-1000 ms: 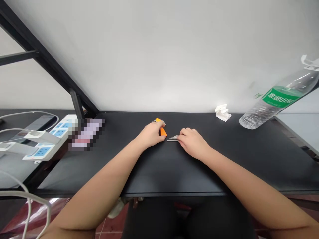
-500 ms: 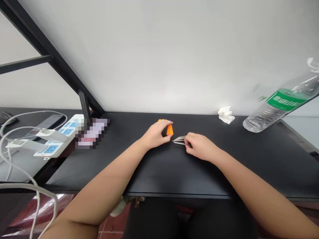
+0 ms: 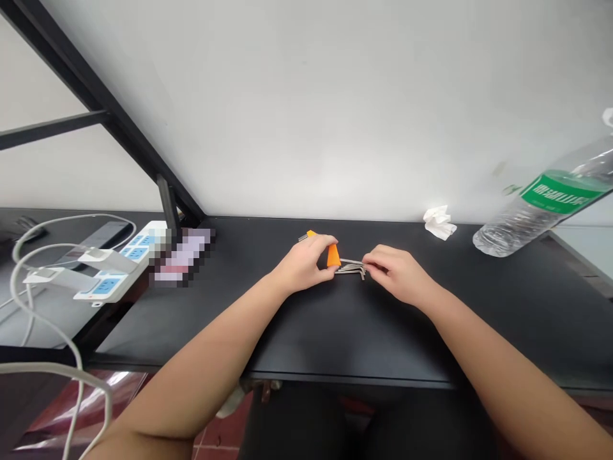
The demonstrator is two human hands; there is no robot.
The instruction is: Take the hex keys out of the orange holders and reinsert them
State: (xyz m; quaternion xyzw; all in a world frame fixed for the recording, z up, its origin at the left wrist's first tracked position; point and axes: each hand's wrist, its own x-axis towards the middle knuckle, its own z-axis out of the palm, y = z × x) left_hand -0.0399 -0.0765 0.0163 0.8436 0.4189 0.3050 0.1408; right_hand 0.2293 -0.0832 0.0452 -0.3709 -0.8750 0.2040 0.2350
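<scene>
At the near edge of the desk (image 3: 354,338): both my forearms angle inward over it, and the right one gets cut off at the frame's edge.
Right hand (image 3: 395,275): palm down-ish, thumb and fingertips pinching one end of a grey metal key (image 3: 352,260); my curled fingers hide that end.
Loose bent keys (image 3: 352,270): bunched on the desk between my hands, just left of my right fingertips, overlapping so I can't count them.
Left hand (image 3: 304,265): thumb and fingers wrapped round the orange holder (image 3: 334,257), wrist angled in, covering most of its middle.
Holder's near end: pokes out by my left thumb, close to the pinched key's tip; can't tell if that tip is inside.
Holder's far end: a few thin rods (image 3: 302,238) stick out, too small to make out.
Bottle (image 3: 558,191): farther off to the right, top cut off.
Crumpled tissue (image 3: 439,222): near the wall (image 3: 306,115).
</scene>
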